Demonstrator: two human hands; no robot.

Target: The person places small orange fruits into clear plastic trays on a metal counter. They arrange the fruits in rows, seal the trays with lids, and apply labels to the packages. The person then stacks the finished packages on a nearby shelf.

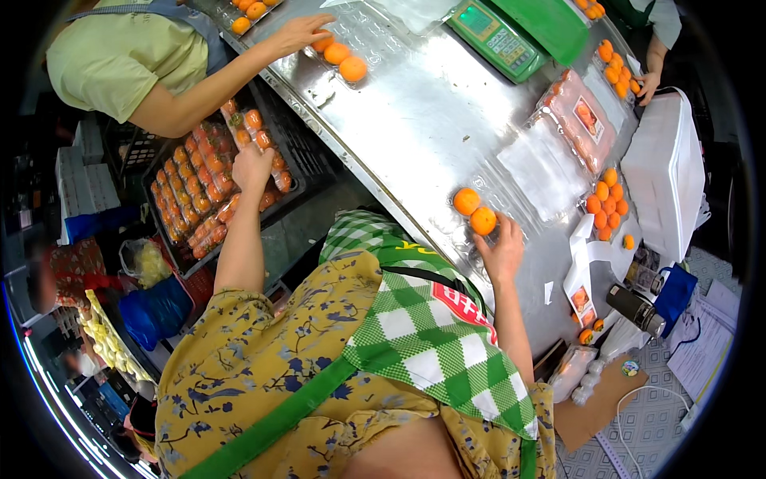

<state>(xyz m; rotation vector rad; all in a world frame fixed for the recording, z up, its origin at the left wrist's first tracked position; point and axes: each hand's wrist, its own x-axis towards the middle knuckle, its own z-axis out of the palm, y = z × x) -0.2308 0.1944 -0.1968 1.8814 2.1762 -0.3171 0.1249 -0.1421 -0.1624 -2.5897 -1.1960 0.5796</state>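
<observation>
On the left, my left hand [254,167] grips a clear plastic pack of persimmons [253,119], which lies tilted over more packs in a black crate [299,161] beside the table. My right hand [502,248] is at the near edge of the metal table [413,143], its thumb and fingers around an orange persimmon [482,221]. That fruit touches a second persimmon [466,201]; both sit in a clear plastic tray [508,197].
A co-worker's hand [302,35] touches fruit in another tray at the top. Another person's hand [648,87] is by persimmons at upper right. A green scale [499,42], a wrapped stack with a fruit label [574,120], a white foam box [664,167] and a dark flask [634,308] stand about.
</observation>
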